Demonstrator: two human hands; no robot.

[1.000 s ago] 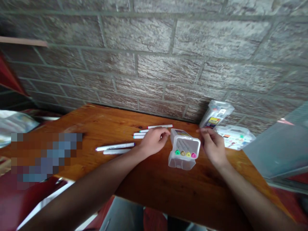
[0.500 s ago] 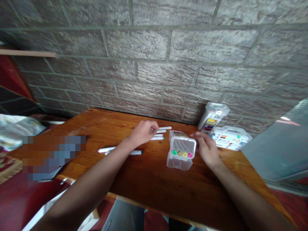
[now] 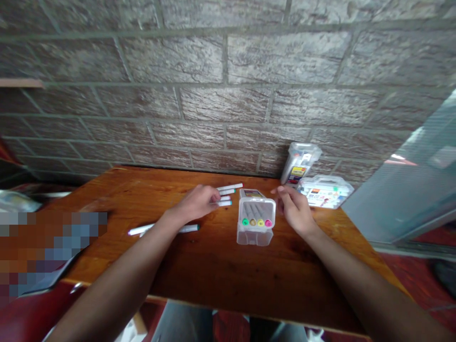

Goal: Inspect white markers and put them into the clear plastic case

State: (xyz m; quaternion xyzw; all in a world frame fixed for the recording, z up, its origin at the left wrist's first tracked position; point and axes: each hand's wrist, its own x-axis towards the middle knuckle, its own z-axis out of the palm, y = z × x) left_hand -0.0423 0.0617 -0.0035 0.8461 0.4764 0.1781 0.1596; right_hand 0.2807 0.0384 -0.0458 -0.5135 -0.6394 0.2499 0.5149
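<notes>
My left hand (image 3: 200, 202) is curled down on the left ends of several white markers (image 3: 225, 203) with coloured tips. Its fingers are closed at the nearer ones, and their ends there are hidden. In the middle of the table, a clear plastic case (image 3: 255, 235) has its mouth facing me. Green, brown, yellow and pink marker ends (image 3: 260, 222) line its lower side. My right hand (image 3: 296, 209) hovers just right of the case, loosely bent, index finger pointing forward, with nothing visible in it. Under my left forearm lie more markers (image 3: 140, 230), partly hidden.
A tall clear case of markers (image 3: 301, 164) stands against the brick wall (image 3: 199, 104). Beside it is a wide handled case (image 3: 326, 192). A pixelated object (image 3: 85, 232) lies at the left of the wooden table (image 3: 228, 275). A pale panel (image 3: 395, 190) borders the right side.
The view has shifted, so the table things sit further left. My left hand has lowered onto the near markers. My right hand stays beside the case.
</notes>
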